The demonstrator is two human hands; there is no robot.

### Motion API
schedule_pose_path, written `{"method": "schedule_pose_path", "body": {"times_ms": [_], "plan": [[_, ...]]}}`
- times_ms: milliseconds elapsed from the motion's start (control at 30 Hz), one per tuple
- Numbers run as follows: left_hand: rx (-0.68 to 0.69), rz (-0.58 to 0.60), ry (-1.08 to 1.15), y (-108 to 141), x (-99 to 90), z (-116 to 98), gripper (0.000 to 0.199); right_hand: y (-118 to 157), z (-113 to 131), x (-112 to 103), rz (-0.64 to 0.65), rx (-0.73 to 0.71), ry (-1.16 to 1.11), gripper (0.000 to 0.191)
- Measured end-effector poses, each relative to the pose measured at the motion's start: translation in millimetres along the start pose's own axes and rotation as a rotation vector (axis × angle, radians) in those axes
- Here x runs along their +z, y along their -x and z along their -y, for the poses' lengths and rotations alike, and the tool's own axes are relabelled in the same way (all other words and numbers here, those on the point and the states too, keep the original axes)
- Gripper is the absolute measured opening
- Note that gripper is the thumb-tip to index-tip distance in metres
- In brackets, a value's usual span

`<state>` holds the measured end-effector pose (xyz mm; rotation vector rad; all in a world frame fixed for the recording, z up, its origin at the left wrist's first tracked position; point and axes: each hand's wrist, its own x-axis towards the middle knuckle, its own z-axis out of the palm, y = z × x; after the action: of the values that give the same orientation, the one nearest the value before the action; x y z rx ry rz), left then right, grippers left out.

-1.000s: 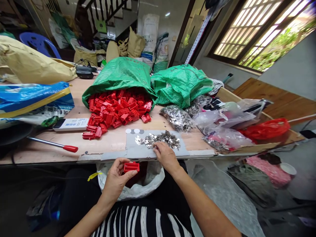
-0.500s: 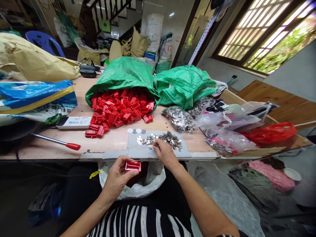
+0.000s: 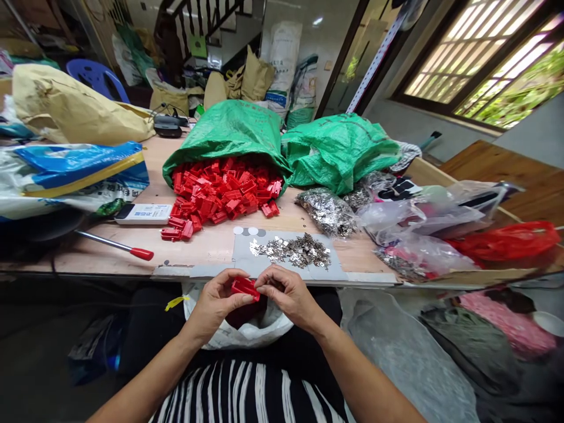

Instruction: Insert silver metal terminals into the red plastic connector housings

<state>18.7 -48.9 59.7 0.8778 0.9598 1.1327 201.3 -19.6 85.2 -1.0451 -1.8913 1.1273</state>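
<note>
My left hand (image 3: 217, 304) grips a small red plastic part (image 3: 245, 286) between thumb and fingers, just below the table's front edge. At the part's right end, the fingertips of my right hand (image 3: 288, 295) are pinched together; whatever they hold is too small to make out. Small silver metal pieces (image 3: 304, 250) are spread over a grey sheet (image 3: 241, 258) beyond my hands. Many more red parts (image 3: 220, 194) spill from the mouth of a green woven sack (image 3: 238, 129). Under my hands, a white bag (image 3: 259, 336) stands open at my lap.
A clear bag of metal pieces (image 3: 328, 212) lies right of the red pile, near a second green sack (image 3: 339, 150). Plastic bags fill a box (image 3: 467, 275) at the right. On the left are a white device (image 3: 145, 214) and a red-tipped lever (image 3: 141, 254).
My right hand has come from the metal pieces to the red part in my left hand. The red part is now tilted. The whole view has shifted slightly.
</note>
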Motion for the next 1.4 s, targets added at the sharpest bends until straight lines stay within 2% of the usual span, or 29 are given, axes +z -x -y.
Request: {"method": "schedule_pose_path", "body": {"times_ms": [167, 233, 333, 500, 667, 800, 1033, 1167, 1400], "plan": [[-0.124, 0.032, 0.262, 3.5, 1.8, -10.3, 0.044, 3.0, -1.3, 1.6, 0.022, -0.112, 0.015, 0.008], [-0.129, 0.033, 0.301, 3.7, 1.3, -12.7, 0.049, 4.7, -2.4, 2.2, 0.027, -0.156, 0.033, 0.009], [-0.128, 0.022, 0.29, 2.4, 1.5, -12.9, 0.047, 6.8, -2.7, 3.1, 0.071, -0.192, 0.07, 0.01], [-0.117, 0.0, 0.231, 0.9, 3.0, -7.5, 0.044, 9.1, -3.8, 4.4, 0.104, -0.088, 0.039, 0.005], [-0.068, 0.001, 0.176, -1.0, 1.3, 0.1, 0.042, 12.6, -10.4, 4.8, 0.062, 0.055, -0.077, 0.027], [0.052, 0.006, 0.047, -8.4, -2.7, 5.7, 0.038, 11.7, -19.3, 2.4, 0.043, 0.045, 0.034, 0.026], [0.28, -0.053, -0.345, -31.8, -14.4, 16.2, 0.031, -0.5, -37.1, 3.6, -0.03, 0.019, 0.332, 0.027], [0.322, -0.043, -0.597, -46.4, -22.9, 25.7, 0.036, -7.5, -42.9, 6.0, -0.03, 0.013, 0.413, 0.018], [0.374, 0.025, -0.75, -55.8, -29.6, 31.3, 0.035, -14.4, -48.6, 6.2, 0.042, -0.031, 0.483, 0.015]]}}
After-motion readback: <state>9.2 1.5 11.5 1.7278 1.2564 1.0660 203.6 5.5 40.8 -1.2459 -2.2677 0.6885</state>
